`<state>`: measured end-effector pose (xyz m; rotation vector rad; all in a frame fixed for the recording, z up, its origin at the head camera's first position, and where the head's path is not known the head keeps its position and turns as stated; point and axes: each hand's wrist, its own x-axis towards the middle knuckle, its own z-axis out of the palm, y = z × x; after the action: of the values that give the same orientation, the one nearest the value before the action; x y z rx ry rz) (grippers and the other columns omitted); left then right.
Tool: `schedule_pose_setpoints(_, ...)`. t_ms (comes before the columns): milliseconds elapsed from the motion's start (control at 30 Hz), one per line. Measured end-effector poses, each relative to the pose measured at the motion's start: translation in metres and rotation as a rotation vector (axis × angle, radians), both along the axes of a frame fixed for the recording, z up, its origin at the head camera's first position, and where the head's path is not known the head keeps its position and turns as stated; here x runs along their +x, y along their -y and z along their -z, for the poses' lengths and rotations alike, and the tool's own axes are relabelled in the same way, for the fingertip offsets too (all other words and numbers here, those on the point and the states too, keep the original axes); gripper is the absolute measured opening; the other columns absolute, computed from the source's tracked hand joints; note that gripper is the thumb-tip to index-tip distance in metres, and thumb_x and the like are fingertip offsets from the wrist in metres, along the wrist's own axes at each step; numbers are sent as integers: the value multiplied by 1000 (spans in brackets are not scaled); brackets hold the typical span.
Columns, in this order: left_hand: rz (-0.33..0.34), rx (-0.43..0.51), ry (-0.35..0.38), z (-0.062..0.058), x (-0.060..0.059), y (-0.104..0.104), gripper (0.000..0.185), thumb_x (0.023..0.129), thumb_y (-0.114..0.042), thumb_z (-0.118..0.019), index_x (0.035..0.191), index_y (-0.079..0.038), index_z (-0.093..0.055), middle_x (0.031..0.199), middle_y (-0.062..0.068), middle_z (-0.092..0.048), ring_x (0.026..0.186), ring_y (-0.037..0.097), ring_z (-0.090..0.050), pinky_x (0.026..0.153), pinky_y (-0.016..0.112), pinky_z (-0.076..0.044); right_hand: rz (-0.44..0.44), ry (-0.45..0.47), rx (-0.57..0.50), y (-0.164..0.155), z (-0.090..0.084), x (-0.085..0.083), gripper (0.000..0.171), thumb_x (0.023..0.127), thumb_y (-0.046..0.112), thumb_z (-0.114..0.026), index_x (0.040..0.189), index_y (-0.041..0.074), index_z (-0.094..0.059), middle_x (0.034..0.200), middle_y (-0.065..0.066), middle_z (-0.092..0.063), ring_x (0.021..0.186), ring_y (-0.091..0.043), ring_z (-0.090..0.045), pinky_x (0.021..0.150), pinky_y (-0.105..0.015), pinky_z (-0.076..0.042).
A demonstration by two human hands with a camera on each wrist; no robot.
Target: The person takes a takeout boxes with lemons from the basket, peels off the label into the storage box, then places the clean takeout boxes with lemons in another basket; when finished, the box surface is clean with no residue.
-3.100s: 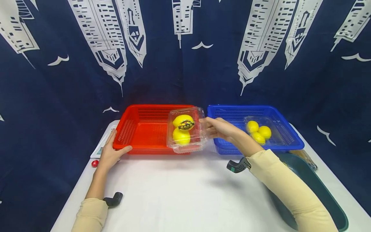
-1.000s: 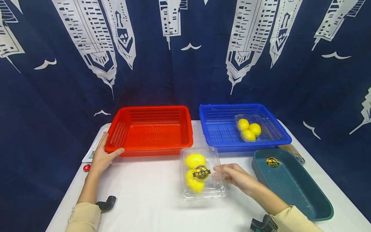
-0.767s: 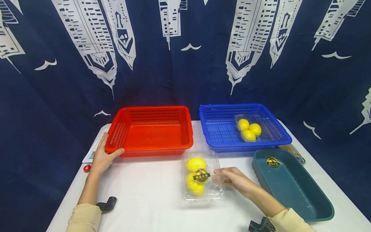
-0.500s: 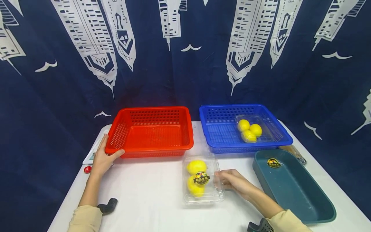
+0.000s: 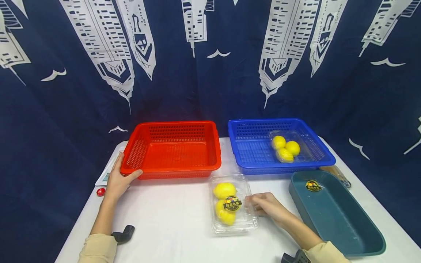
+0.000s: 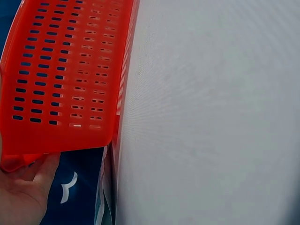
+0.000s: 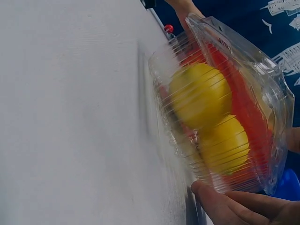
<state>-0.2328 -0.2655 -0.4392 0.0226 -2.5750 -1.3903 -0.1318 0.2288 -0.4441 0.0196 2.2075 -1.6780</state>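
My right hand (image 5: 268,207) pinches the right edge of a clear plastic clamshell box (image 5: 241,224). Two lemons (image 5: 225,190) lie inside, and a black and gold label sticks to the lid. In the right wrist view, the thumb is at the box's lid edge and the fingers (image 7: 220,204) are at its base, close over the table. My left hand (image 5: 117,182) grips the front left corner of a red basket (image 5: 171,173), thumb at the front wall and fingers along the left side. The left wrist view shows its fingers (image 6: 46,173) under the rim.
A blue basket (image 5: 283,169) at the back right holds another clear box with three lemons (image 5: 284,155). A dark green tub (image 5: 345,213), with a label inside, stands to the right. A small red object (image 5: 101,191) and a white packet (image 5: 104,178) lie left of the red basket.
My right hand has carried the lemon box from over the red basket toward me and lowered it in front of the baskets. The left hand has stayed at the red basket's corner.
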Motion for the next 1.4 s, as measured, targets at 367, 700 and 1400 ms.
schedule_pose_setpoints(367, 4, 53, 18, -3, 3, -2, 104, 84, -32, -74, 158, -14, -3, 162, 18, -17, 141, 43, -30, 113, 61, -33, 63, -22, 53, 4, -1, 2, 44, 86, 11, -52, 119, -17, -59, 120, -24, -67, 90, -13, -69, 82, -35, -61)
schedule_pose_setpoints(700, 12, 111, 85, -11, 6, -4, 103, 87, -35, -71, 158, -17, 1, 160, 17, -21, 139, 38, -33, 106, 51, -41, 58, -20, 48, 6, -4, 2, 43, 86, 11, -52, 118, -17, -60, 123, -25, -65, 99, -20, -69, 84, -38, -60)
schedule_pose_setpoints(1400, 131, 247, 417, 5, 42, -32, 90, 93, -33, -63, 152, 8, -9, 157, 29, -24, 144, 41, -31, 117, 51, -30, 78, 2, 40, 4, -2, 1, 43, 87, 11, -53, 119, -16, -60, 119, -25, -67, 94, -19, -71, 82, -35, -61)
